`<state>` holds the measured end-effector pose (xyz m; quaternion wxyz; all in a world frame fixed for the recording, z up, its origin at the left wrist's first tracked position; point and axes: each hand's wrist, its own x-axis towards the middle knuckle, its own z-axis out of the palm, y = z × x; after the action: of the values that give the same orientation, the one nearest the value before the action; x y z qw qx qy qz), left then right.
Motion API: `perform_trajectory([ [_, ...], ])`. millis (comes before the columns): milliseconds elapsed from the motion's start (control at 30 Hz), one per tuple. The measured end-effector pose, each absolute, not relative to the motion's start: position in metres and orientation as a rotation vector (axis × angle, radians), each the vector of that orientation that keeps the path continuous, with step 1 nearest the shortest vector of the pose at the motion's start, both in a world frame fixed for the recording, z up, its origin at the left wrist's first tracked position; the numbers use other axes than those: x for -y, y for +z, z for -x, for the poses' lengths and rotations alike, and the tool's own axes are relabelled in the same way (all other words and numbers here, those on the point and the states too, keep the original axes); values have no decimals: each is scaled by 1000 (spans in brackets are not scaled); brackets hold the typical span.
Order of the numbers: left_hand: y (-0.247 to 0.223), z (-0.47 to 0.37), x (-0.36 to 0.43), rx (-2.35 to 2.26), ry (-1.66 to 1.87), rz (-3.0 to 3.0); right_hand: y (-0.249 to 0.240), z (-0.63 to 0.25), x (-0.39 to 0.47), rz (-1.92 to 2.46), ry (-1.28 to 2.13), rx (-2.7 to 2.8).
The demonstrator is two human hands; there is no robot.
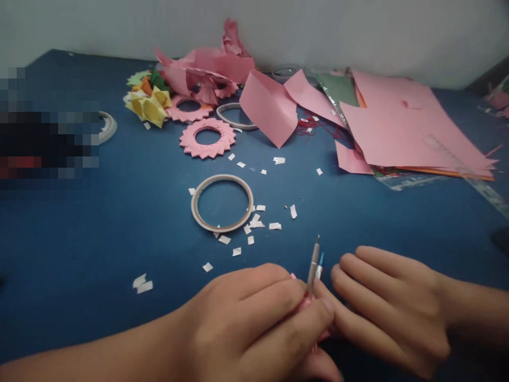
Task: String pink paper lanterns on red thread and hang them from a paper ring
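My left hand [258,323] is closed around a small folded piece of pink paper [306,304], mostly hidden by the fingers. Out of its grip rises a slim grey pen tip [314,265], pointing up. Just beside it stands a second, blue-tipped pen-like piece [320,265]. Curled at the knuckles, my right hand [397,307] reaches in from the right. Its forefinger meets the pink paper next to the pen tips, and its thumb is hidden. A roll of double-sided tape [194,209] lies flat beyond the hands, with white paper scraps [256,224] around it.
Farther back are pink folded-paper rings [186,142], a yellow paper piece [149,107] and loose pink sheets [270,109]. A stack of pink paper [413,127] covers the back right, near red thread [314,124]. Another tape roll [109,129] lies left, beside a pixelated patch.
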<state>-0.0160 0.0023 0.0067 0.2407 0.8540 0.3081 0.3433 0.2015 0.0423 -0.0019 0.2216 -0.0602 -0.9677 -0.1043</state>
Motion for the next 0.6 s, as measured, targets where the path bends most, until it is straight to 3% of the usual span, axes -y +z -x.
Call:
perform_trajectory([
  [267, -1, 18, -18, -673, 1055, -2565, 15, -206, -26, 696, 33, 2557],
  [600, 0, 13, -14, -708, 762, -2447, 23, -200, -30, 674, -26, 2634],
])
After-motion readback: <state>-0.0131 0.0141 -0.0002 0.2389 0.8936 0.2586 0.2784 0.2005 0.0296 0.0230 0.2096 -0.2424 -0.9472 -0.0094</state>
